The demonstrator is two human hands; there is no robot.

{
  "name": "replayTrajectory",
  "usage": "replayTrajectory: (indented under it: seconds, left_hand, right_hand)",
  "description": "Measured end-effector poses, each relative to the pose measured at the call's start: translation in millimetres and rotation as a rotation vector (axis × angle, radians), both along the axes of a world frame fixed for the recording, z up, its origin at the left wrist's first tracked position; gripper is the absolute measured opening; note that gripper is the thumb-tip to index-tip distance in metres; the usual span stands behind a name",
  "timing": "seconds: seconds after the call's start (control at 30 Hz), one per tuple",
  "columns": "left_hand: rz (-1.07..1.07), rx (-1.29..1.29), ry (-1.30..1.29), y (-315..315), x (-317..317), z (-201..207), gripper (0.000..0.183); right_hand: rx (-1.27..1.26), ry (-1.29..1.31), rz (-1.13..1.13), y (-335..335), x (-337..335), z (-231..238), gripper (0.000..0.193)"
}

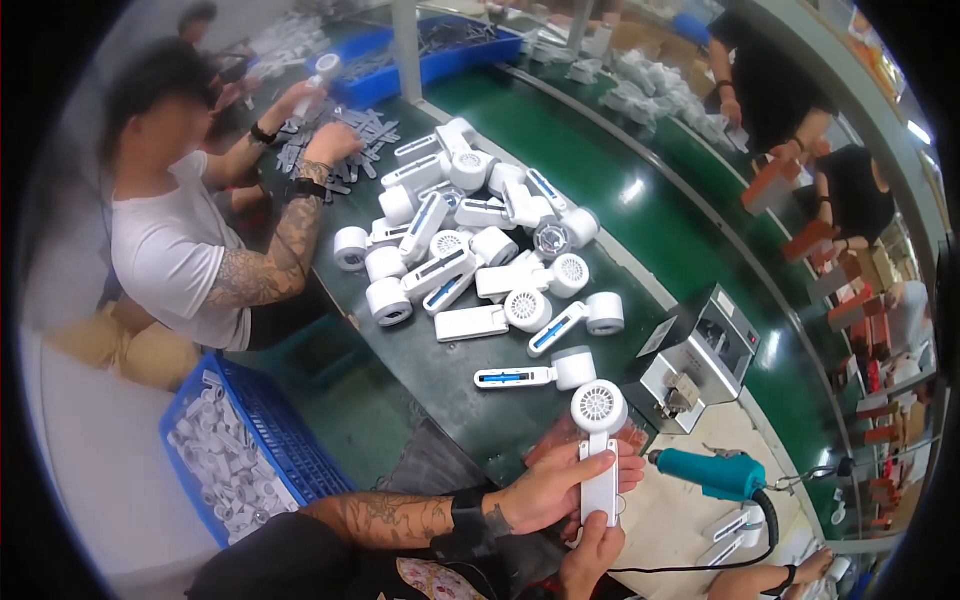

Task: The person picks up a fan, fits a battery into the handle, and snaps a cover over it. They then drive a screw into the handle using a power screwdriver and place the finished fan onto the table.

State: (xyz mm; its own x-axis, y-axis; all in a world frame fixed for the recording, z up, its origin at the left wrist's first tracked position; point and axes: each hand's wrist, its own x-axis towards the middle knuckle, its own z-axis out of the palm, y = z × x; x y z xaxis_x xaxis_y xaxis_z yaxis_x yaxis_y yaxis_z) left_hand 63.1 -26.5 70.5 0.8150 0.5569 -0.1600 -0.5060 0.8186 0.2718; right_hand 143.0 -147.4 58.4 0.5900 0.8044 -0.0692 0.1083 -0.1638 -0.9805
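A white handheld fan [600,487] with a round grille head stands tilted up in front of me, head away from me. My left hand [550,490] is wrapped around its handle from the left, the thumb lying on the handle's front. My right hand [597,552] grips the lower end of the same handle, its thumb pressed on it. Some of the fingers behind the handle are hidden. Just right of the fan is a teal electric screwdriver [712,473] with a black cord. Beyond the fan's head lies another white fan [530,375] showing a blue part in its handle.
A heap of white fans [470,240] covers the dark table. A metal screw feeder [695,360] stands at the right, beside a green conveyor [640,215]. A blue crate [265,435] of white parts is at left. Co-workers sit around; one person's hand [815,567] shows lower right.
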Motion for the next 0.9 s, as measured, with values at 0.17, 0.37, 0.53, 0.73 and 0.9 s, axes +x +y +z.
replayTrajectory:
  seconds: [0.17, 0.37, 0.53, 0.73, 0.9]
  left_hand:
    - [0.054, -0.003, -0.046, -1.0, 0.9, -11.5, 0.038]
    - [-0.011, 0.941, 0.669, 12.6, -35.1, 9.7, 0.034]
    - [0.212, 1.249, 0.738, 25.0, -47.0, 7.2, 0.031]
    - [0.176, 1.541, 1.002, 49.7, -52.8, 6.0, 0.031]
    - [0.198, 1.822, 1.014, 52.3, -44.2, 5.5, 0.034]
  right_hand:
    - [-0.358, 0.197, 0.196, -19.2, 19.7, -8.9, 0.039]
    - [0.319, -0.463, -0.414, -7.0, 32.7, -6.2, 0.040]
    - [0.193, -0.872, -0.637, 23.2, 81.7, -8.1, 0.068]
    - [0.400, -0.154, -0.239, 77.7, 83.2, 28.1, 0.046]
    - [0.533, -0.054, -0.308, 56.0, 84.3, 20.1, 0.045]
